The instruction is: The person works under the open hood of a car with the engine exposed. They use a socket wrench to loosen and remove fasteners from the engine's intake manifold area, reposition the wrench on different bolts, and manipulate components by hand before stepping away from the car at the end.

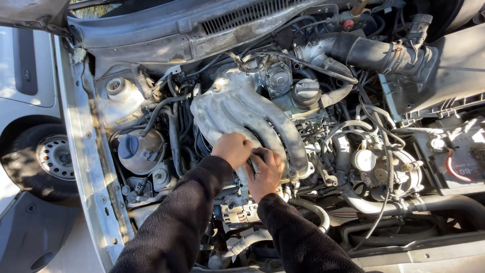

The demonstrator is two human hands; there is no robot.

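Both my hands reach into an open car engine bay, in dark fleece sleeves. My left hand (231, 148) rests with curled fingers on the lower edge of the grey intake manifold (237, 103). My right hand (264, 171) sits just beside it, fingers bent down into the gap at the manifold's near end, touching my left hand. What the fingers grip is hidden beneath them. An alternator (237, 212) lies directly below my wrists.
A round oil filler cap (306, 91) sits behind the manifold. A black air intake hose (376, 53) runs at the upper right. A battery (462, 162) is at the right edge. Fluid reservoirs (137, 149) stand on the left. A neighbouring car's wheel (50, 156) shows far left.
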